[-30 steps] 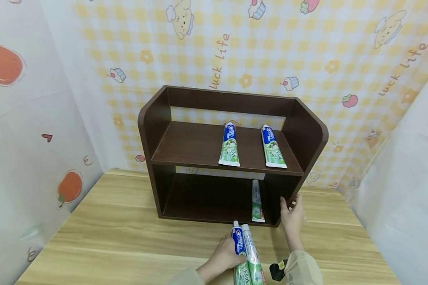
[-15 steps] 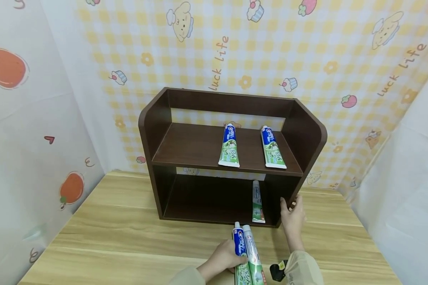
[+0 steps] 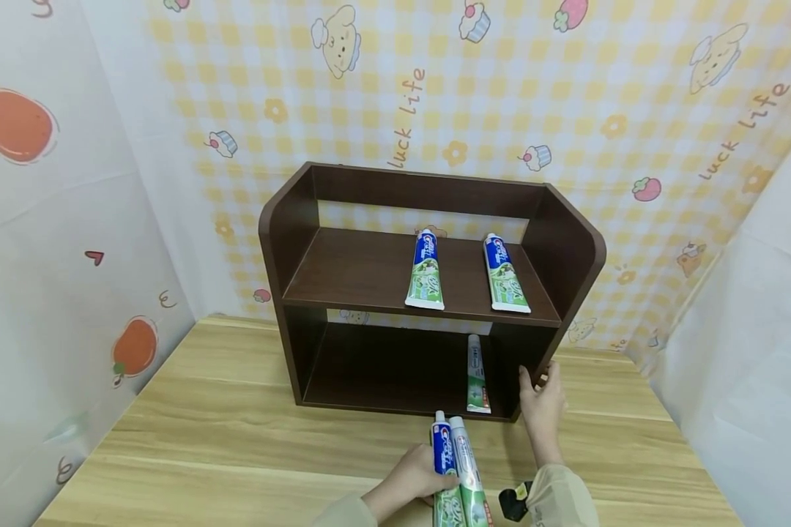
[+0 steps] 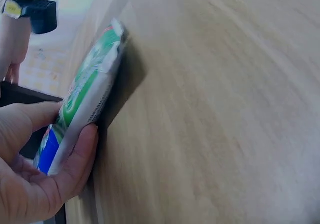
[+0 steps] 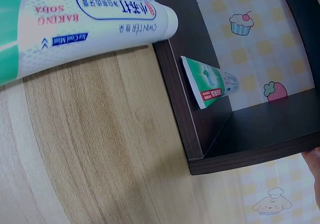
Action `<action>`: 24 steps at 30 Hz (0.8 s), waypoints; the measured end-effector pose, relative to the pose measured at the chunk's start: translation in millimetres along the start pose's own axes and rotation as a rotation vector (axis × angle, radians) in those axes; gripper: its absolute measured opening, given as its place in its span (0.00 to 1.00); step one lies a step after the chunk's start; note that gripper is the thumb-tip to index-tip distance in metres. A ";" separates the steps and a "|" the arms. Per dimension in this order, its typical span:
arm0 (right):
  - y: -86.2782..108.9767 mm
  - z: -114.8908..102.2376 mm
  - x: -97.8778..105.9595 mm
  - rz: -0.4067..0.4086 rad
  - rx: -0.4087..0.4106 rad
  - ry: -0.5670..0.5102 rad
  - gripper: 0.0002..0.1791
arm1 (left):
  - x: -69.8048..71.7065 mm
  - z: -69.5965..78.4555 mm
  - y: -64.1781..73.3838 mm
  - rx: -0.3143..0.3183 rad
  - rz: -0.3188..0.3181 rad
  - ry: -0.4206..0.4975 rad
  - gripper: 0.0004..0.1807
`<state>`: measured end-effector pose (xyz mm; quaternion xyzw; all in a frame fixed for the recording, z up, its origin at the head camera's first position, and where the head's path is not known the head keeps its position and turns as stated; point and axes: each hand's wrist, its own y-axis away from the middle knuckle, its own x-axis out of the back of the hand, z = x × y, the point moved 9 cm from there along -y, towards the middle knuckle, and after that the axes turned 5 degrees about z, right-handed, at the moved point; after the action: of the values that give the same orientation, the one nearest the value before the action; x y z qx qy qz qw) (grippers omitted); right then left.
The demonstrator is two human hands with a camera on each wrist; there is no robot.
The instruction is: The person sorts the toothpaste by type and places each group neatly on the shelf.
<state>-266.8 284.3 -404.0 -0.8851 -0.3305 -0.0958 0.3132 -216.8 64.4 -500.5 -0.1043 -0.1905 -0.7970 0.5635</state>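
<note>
My left hand (image 3: 419,474) grips a blue-and-green toothpaste tube (image 3: 444,455) in front of the shelf, fingers and thumb on its sides. Alongside that tube lies a white-and-green toothpaste tube (image 3: 469,472), its lettering reading baking soda in the right wrist view; whether the hand also holds it I cannot tell. My right hand (image 3: 542,402) grips the right side panel of the dark brown shelf (image 3: 362,307), thumb on the inner side. Two blue-and-green tubes, a left one (image 3: 425,271) and a right one (image 3: 504,275), lie on the upper board. One white-and-green tube (image 3: 477,375) lies on the lower board.
The shelf stands on a wood-grain table (image 3: 224,446) close to a yellow checked backdrop (image 3: 488,95). White printed sheets hang at both sides. A black wrist camera (image 3: 514,502) is strapped at the right sleeve.
Both hands keep their grips, and the tubes stay almost where they were. The head view has shifted slightly.
</note>
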 end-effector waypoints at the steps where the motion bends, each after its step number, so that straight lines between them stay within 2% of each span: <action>1: 0.1 0.0 -0.2 -0.002 0.002 0.000 0.11 | -0.2 -1.6 -0.4 0.004 -0.003 0.003 0.11; 9: -1.4 2.9 -0.4 -0.008 -0.015 -0.004 0.11 | -0.1 -9.4 0.3 0.048 -0.054 0.076 0.11; 14: -1.1 1.5 -2.7 -0.021 -0.020 -0.013 0.11 | 9.3 -10.0 5.4 0.076 -0.072 0.110 0.11; 24: 0.2 0.7 -0.7 -0.010 -0.012 -0.003 0.11 | 39.2 3.5 13.4 0.008 -0.081 0.142 0.20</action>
<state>-267.2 284.3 -404.9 -0.8854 -0.3351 -0.0979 0.3070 -217.9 28.3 -479.9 -0.0376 -0.1573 -0.8238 0.5432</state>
